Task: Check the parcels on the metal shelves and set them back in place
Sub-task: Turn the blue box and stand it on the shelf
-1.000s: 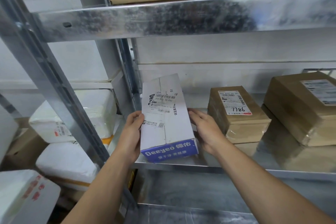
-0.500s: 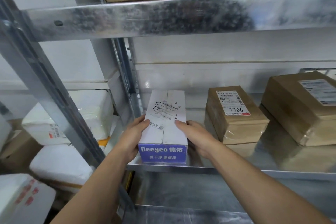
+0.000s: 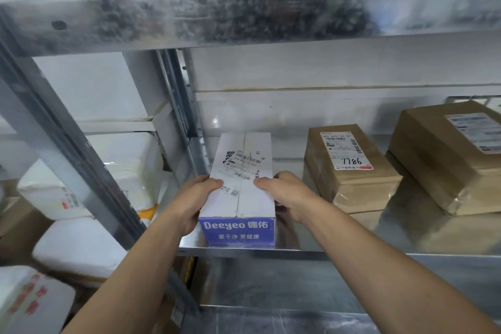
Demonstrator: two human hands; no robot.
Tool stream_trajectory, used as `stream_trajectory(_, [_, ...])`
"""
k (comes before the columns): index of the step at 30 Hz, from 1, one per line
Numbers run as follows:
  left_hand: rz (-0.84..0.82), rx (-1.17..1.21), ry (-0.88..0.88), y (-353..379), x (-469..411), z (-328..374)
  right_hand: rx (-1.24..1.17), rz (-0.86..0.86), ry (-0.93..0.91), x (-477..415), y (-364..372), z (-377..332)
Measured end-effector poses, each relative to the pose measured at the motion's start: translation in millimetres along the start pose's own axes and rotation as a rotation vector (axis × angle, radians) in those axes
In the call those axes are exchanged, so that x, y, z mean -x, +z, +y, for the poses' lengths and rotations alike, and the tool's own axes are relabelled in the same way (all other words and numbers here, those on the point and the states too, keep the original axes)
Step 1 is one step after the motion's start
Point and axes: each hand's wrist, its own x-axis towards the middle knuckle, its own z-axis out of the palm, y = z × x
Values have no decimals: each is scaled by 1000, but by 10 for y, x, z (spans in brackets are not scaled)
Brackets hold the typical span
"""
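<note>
I hold the white box [image 3: 242,180] between my left hand [image 3: 197,199] and right hand [image 3: 288,195], thumbs on top. It sits flat at the metal shelf [image 3: 352,248] front edge, left of a brown parcel [image 3: 349,168].

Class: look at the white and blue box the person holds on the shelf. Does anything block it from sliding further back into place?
Nothing visible does. Both hands, left hand and right hand, grip the box, which sits on the shelf. The shelf behind it is bare to the wall; the brown parcel stands apart, on its right.
</note>
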Motion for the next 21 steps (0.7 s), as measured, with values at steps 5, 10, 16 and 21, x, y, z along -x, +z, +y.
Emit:
stream_trajectory(5, [21, -18, 18, 11, 11, 16, 77, 47, -33, -66, 13, 28])
stream_trajectory(10, [31, -26, 26, 35, 54, 53, 106, 80, -39, -66, 36, 24])
stream_trajectory(16, [41, -10, 31, 56, 82, 65, 112, 97, -34, -45, 32, 20])
stream_trajectory(21, [70, -1, 40, 80, 94, 56, 95, 82, -38, -35, 41, 8])
